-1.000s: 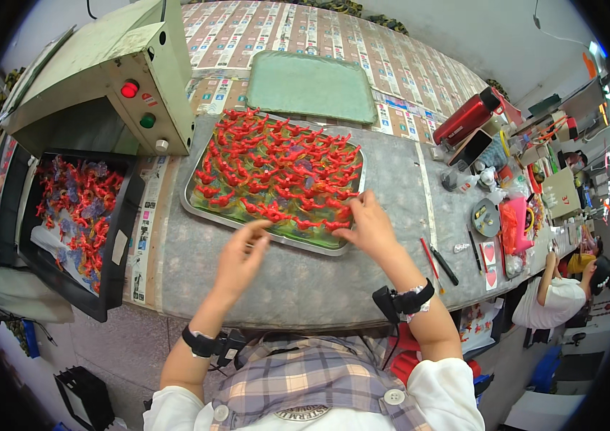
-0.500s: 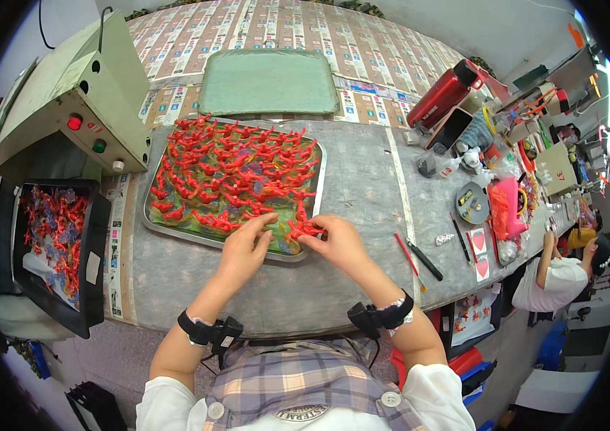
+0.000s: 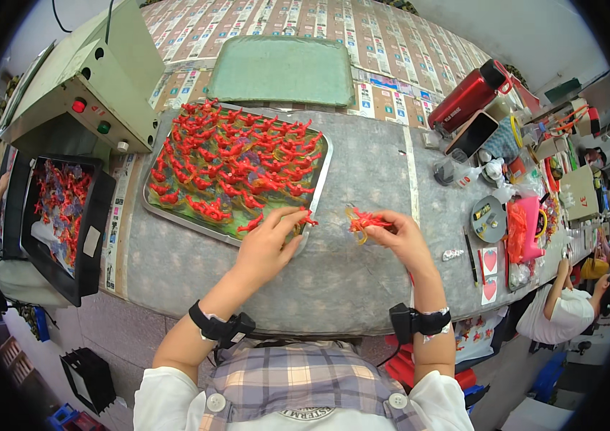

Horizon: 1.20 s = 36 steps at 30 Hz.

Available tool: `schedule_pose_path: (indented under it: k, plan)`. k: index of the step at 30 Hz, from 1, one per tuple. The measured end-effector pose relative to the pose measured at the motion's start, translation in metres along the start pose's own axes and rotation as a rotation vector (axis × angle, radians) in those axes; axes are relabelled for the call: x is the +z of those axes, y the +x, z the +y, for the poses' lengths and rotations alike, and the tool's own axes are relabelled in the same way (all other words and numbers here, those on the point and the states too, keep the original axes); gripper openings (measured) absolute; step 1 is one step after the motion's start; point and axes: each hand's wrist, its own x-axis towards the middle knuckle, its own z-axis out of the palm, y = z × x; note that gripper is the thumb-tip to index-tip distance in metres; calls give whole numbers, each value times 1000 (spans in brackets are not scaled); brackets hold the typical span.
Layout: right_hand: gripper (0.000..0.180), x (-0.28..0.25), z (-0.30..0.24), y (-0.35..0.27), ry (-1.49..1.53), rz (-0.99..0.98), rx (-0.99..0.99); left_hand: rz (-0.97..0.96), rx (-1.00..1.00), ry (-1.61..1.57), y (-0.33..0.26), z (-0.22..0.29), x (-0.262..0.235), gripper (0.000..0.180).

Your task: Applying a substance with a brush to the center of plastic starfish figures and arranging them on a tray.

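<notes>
Small glossy red plastic figurines (image 3: 237,161) with see-through coloured parts stand in crowded rows on a metal tray (image 3: 176,225) with a green lining. My right hand (image 3: 404,241) is right of the tray, above the grey tabletop. It pinches a red figurine (image 3: 364,221) with a yellowish clear part between thumb and fingers. My left hand (image 3: 270,244) reaches over the tray's near right corner, its fingers curled round another red figurine (image 3: 310,218) that shows at the fingertips over the rim. The hand itself hides part of that grip.
A black bin (image 3: 89,248) of red figurines stands left, below a metal machine (image 3: 86,93) with buttons. Behind the tray lies a pale green tray (image 3: 280,72). A red bottle (image 3: 470,97), phone (image 3: 472,133), grey dish (image 3: 490,219) and brushes sit right. Another person (image 3: 564,305) works far right.
My right hand has moved right, off the tray corner, carrying a red figurine. My left hand has shifted right to that corner. The whole view has shifted slightly.
</notes>
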Motion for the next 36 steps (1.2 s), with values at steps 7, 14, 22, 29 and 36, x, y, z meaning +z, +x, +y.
schedule_pose_path:
  k: [7,14,22,29,36]
  plan:
    - [32,-7,27,-10,-563,173,-199,24,-63,53,0,-11,17,53]
    - [32,-19,-6,-19,-689,194,-78,61,-73,-18,-3,-23,20,56]
    - [37,44,-46,41,-818,18,-463,52,-130,-70,-2,-26,20,67]
    - [54,100,-33,61,-1149,-124,-529,115,-196,-238,-17,-26,3,68]
    - [43,96,-25,47,-1109,-109,-560,201,-136,-355,-28,-31,-19,33]
